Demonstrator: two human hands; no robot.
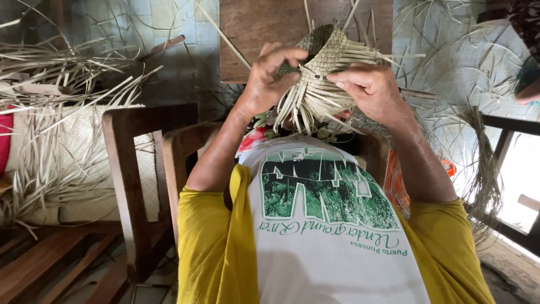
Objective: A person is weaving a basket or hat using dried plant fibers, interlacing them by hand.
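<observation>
Head view, looking down the wearer's chest to the raised hands. A large heap of pale dried palm strips (62, 129) fills the left side, draped over a woven mat and spilling toward the floor. Beside it stands a dark wooden chair (132, 169), its back just left of the wearer's left arm. A brown wooden board (253, 34) lies beyond the hands, at the top centre. A smaller bundle of dried strips (484, 169) hangs at the right, near a dark rail.

In the centre, held up in front of the chest and above the lap, is a half-woven basket (326, 67) of flat palm strips; its plaited part lies at the top, and loose unwoven ends fan downward and to the right. The left hand (270, 79) is closed on the basket's left edge, fingers curled over the woven rim. The right hand (371, 87) presses on the right side with fingers together, apparently pinching a strip, though the fingertips are partly hidden among the loose ends.
</observation>
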